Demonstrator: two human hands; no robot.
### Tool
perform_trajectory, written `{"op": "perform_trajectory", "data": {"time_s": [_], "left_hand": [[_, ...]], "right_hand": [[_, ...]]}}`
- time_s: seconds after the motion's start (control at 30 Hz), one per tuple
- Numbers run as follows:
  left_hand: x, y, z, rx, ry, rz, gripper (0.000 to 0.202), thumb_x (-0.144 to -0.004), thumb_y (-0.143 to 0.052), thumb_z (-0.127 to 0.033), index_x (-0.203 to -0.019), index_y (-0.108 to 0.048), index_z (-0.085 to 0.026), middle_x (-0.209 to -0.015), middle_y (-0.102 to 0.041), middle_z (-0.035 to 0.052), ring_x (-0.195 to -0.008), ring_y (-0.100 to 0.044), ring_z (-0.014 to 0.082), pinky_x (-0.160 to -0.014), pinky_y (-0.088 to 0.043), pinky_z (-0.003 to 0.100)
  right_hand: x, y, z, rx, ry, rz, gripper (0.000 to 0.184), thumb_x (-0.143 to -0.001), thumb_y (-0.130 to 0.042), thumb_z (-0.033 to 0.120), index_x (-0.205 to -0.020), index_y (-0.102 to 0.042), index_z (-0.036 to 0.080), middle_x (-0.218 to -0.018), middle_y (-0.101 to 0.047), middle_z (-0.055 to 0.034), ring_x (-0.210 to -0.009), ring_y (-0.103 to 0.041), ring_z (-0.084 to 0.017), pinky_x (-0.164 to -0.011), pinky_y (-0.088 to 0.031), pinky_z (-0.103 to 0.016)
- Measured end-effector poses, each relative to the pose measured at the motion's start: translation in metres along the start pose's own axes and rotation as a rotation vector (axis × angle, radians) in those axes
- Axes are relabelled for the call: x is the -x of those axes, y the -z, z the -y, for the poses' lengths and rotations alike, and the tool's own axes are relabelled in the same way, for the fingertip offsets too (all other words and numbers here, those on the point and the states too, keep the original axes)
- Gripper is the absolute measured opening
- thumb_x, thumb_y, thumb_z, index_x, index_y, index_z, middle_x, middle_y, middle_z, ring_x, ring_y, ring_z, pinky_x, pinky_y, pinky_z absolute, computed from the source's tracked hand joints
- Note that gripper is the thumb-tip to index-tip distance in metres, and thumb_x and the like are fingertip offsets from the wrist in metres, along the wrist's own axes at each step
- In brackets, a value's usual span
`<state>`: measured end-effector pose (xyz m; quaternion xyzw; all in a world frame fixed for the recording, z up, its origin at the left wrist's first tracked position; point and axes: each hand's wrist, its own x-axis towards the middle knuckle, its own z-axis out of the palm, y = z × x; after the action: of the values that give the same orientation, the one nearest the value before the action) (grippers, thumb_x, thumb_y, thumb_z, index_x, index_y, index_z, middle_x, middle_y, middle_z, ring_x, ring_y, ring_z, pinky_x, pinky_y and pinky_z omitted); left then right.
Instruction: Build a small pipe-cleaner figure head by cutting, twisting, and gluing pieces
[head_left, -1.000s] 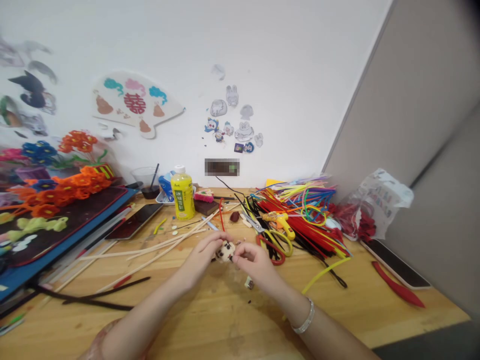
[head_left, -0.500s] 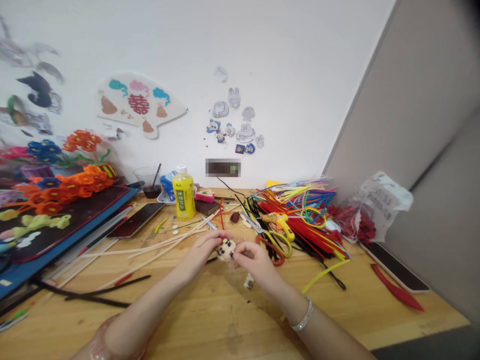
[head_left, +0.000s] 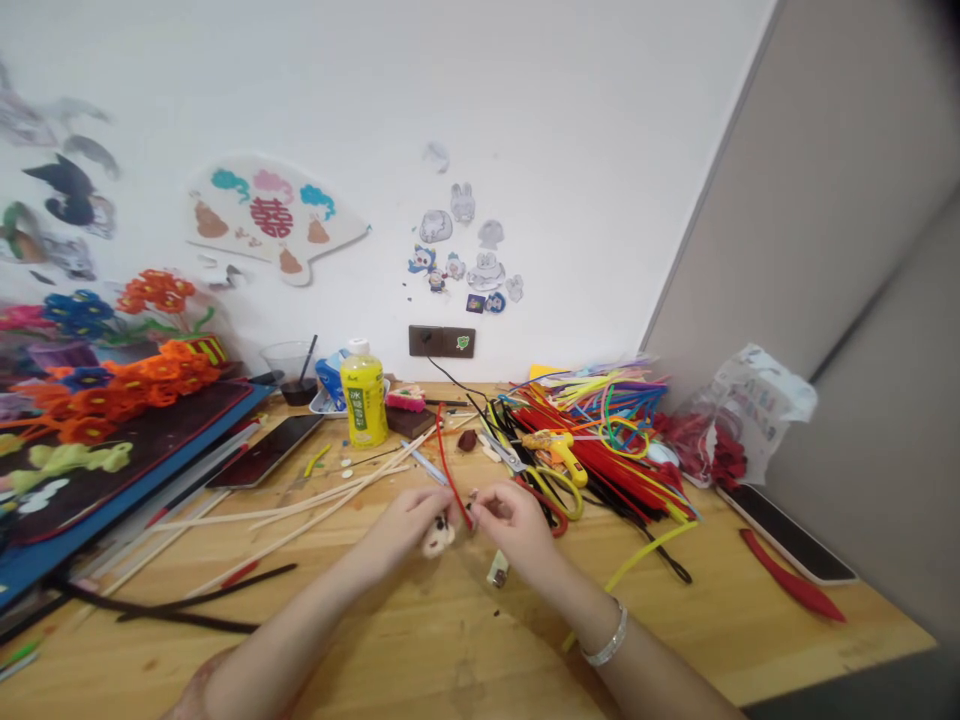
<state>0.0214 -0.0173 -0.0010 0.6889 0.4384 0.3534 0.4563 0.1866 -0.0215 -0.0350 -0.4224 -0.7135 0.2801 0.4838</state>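
My left hand (head_left: 416, 525) is closed around the edge of a small cream fuzzy figure (head_left: 439, 540) with dark spots. The figure hangs under the fingers and is partly hidden by them. My right hand (head_left: 506, 518) is pinched just to its right, apart from it. Something small and dark shows at those fingertips, too small to name. A thin red pipe cleaner (head_left: 446, 455) runs between the hands, its lower end by the right fingertips; whether they grip it I cannot tell. Below the right hand lies a small pale piece with a dark end (head_left: 498, 570).
Scissors (head_left: 517, 460), a yellow glue gun (head_left: 568, 458) and a heap of pipe cleaners (head_left: 600, 470) lie right. A yellow bottle (head_left: 364, 400) stands behind pale sticks (head_left: 322, 505). Phones (head_left: 266, 452) lie left and right. Fuzzy flowers (head_left: 97, 390) rest on a tray far left.
My hands have moved apart. The cream figure has moved down and left with my left hand, away from the right fingers. More of the red pipe cleaner now shows. The view has shifted slightly.
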Motion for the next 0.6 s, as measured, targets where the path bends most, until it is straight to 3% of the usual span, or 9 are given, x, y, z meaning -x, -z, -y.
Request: {"op": "perform_trajectory", "data": {"time_s": [0.13,0.27,0.37,0.6], "left_hand": [[0.004,-0.012,0.004,0.124,0.111,0.036,0.031,-0.075,-0.046,-0.040,-0.059,-0.058,-0.016,-0.051,-0.049,-0.0037,-0.049,-0.041,0.0115,-0.048,-0.033,0.022],[0.006,-0.016,0.002,0.295,0.168,0.045,0.029,-0.067,-0.056,-0.044,-0.061,-0.056,-0.016,-0.058,-0.053,-0.0036,-0.056,-0.044,0.0113,-0.052,-0.033,0.021],[0.004,-0.014,0.001,0.382,0.221,0.088,0.032,-0.059,-0.065,-0.046,-0.061,-0.054,-0.015,-0.054,-0.050,-0.0054,-0.050,-0.040,0.0087,-0.048,-0.028,0.020],[0.001,-0.013,0.003,0.406,0.165,0.049,0.041,-0.055,-0.070,-0.052,-0.060,-0.055,-0.014,-0.050,-0.048,-0.0059,-0.046,-0.037,0.0063,-0.046,-0.024,0.019]], "right_hand": [[0.001,0.009,0.000,0.425,0.405,-0.019,0.015,-0.084,-0.047,0.018,-0.078,-0.061,0.016,-0.081,-0.062,-0.0085,-0.081,-0.054,-0.019,-0.072,-0.044,-0.033],[0.002,0.011,0.001,0.498,0.592,0.020,0.018,-0.087,-0.044,0.019,-0.087,-0.062,0.017,-0.085,-0.064,-0.0084,-0.082,-0.055,-0.018,-0.072,-0.046,-0.031],[0.001,0.010,0.000,0.418,0.585,0.027,0.016,-0.087,-0.047,0.020,-0.089,-0.063,0.018,-0.087,-0.064,-0.0076,-0.083,-0.056,-0.017,-0.072,-0.047,-0.031],[-0.002,0.010,-0.002,0.112,0.303,-0.005,0.009,-0.081,-0.057,0.024,-0.081,-0.064,0.019,-0.079,-0.063,-0.0042,-0.078,-0.058,-0.016,-0.071,-0.047,-0.029]]}}
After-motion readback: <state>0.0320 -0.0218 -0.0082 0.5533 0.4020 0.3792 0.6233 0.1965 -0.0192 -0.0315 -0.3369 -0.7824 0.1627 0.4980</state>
